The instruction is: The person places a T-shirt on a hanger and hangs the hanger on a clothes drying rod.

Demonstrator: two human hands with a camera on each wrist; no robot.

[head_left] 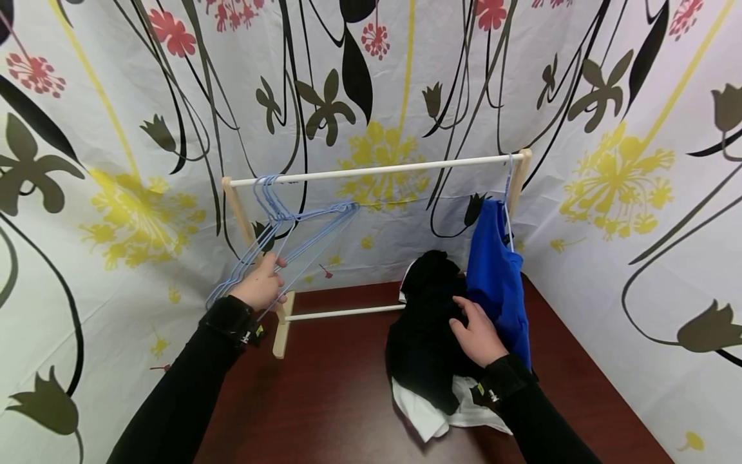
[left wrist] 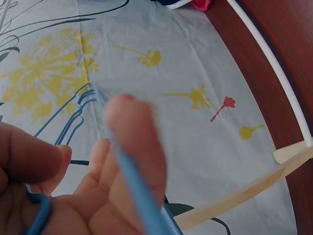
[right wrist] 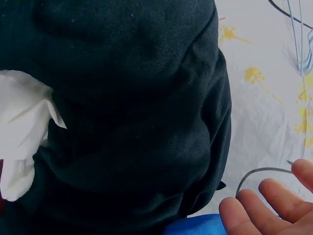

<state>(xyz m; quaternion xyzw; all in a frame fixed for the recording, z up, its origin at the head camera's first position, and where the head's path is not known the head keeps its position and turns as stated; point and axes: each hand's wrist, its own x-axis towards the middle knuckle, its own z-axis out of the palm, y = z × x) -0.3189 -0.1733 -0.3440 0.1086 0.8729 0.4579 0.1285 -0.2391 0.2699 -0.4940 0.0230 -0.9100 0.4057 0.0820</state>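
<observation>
Head view, left hand: the left hand [head_left: 263, 283] closed its fingers around the lower wires of the blue wire hangers [head_left: 290, 229], a bunch hooked at the 9 o'clock end of the white rail [head_left: 377, 170]; the grip low on the bunch suited pulling one hanger apart from the rest.
Head view, right hand: the right hand [head_left: 478, 335] lay with relaxed fingers on the black garment [head_left: 426, 335], holding nothing; resting there, it appeared to steady the heap.
Head view, clothes: the black garment was piled on a white garment [head_left: 429, 415] on the dark red table [head_left: 336, 399], at 5 o'clock from the rack [head_left: 520, 177]; a blue garment [head_left: 495, 277] hung from a hanger at the rail's 3 o'clock end, touching the heap.
Left wrist view: the fingers [left wrist: 132, 142] curled round a blue wire [left wrist: 142, 200], blurred by closeness; further hanger wires [left wrist: 73, 115] lay at 10 o'clock against the flowered curtain [left wrist: 161, 78], the rack's wooden foot [left wrist: 244, 196] at 4 o'clock.
Right wrist view: the black cloth [right wrist: 127, 112] filled the frame, white cloth [right wrist: 22, 127] at 9 o'clock, blue cloth [right wrist: 195, 226] at 6 o'clock; the fingertips [right wrist: 259, 210] at 5 o'clock stood straight, gripping nothing.
</observation>
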